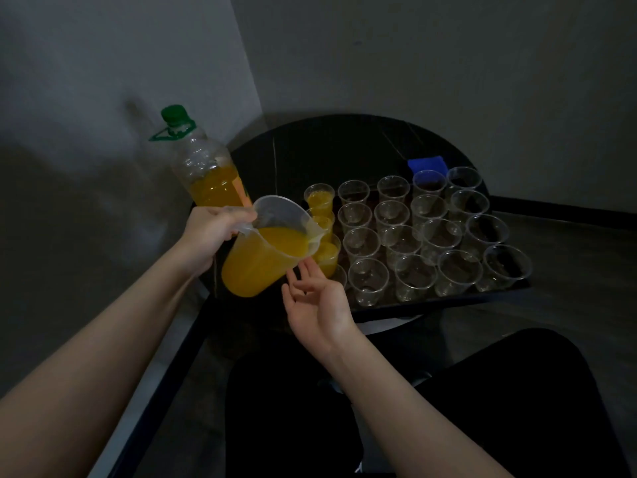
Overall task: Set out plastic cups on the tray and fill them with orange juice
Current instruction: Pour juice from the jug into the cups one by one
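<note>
Beside the black tray (444,303) of clear plastic cups (410,236), the left hand (206,236) grips a tilted clear juice-filled jug (265,257); the right hand (317,301) hovers just beneath its spout, fingers relaxed, empty.

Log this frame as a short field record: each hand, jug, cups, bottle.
left hand: grips the jug handle
right hand: open, palm up, under the jug's spout
jug: tilted toward the cups, holds orange juice
cups: left column has juice, the rest look unfilled, all on the tray
bottle: green cap on, partly full

No legible text — bottle label unreadable
</note>
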